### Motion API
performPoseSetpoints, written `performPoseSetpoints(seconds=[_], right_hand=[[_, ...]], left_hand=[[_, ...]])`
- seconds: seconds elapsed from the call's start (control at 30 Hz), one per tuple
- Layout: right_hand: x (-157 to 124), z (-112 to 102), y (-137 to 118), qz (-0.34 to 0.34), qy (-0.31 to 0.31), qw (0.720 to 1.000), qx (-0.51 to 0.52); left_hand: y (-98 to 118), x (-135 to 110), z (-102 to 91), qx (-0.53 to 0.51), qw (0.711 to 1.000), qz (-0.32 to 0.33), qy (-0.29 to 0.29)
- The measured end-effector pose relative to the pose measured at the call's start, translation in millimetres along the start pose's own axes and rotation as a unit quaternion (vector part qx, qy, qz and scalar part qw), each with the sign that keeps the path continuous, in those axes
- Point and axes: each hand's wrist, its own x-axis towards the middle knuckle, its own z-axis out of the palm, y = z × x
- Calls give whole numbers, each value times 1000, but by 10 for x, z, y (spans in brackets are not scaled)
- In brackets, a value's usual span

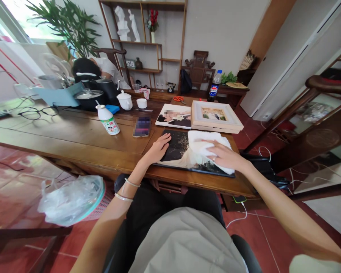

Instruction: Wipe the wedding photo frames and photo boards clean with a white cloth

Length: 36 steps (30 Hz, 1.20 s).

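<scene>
A large dark photo panel (174, 142) with a pale dress in its picture lies flat at the table's front edge. My left hand (158, 148) rests on its left edge, fingers stretched out and holding nothing. On the panel's right half, my right hand (220, 153) presses down on a folded white cloth (197, 141), its fingers partly sunk in the folds. Just behind the panel are a white-edged photo board (173, 115) and a pale framed photo (197, 110). A phone (142, 127) lies to the left of my left hand.
A white bottle (108, 120), a lidded cup (125, 101), glasses (38, 112) and a blue bin (58, 96) stand or lie on the table (74, 131). Orange-handled scissors (179, 99) and a cola bottle (215, 86) are behind the photos. A person (86, 68) is beyond the left end.
</scene>
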Motion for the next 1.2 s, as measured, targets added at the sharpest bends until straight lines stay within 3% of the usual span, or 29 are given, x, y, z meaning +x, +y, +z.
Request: performPoseSetpoints(seconds=[0.1, 0.2, 0.3, 0.47, 0.57, 0.67, 0.87, 0.97, 1.07, 1.2], right_hand=[[297, 39, 218, 16, 10, 1000, -19], [386, 62, 231, 14, 23, 999, -24], [212, 77, -22, -21, 22, 999, -28], [-326, 108, -687, -92, -25, 995, -28], [-440, 99, -858, -117, -47, 992, -17], [-276, 61, -755, -111, -24, 993, -7], [416, -8, -193, -47, -7, 997, -58], [619, -14, -64, -24, 0, 996, -81], [557, 22, -210, -32, 4, 996, -87], [121, 136, -717, -85, -22, 994, -68]], left_hand=[[10, -1, -2, -3, 1000, -3, -3], [9, 2, 5, 1, 1000, -7, -3], [-1, 7, 17, 2, 1000, -9, -2], [-12, 7, 22, 3, 1000, -1, 5], [-11, 6, 17, 4, 1000, -1, 6], [-9, 5, 15, 4, 1000, -3, 3], [-6, 3, 18, -2, 1000, -2, 2], [-8, 2, 25, -4, 1000, -4, 3], [-13, 2, 30, -6, 1000, -7, 5], [-21, 6, 23, -1, 1000, -5, 2]])
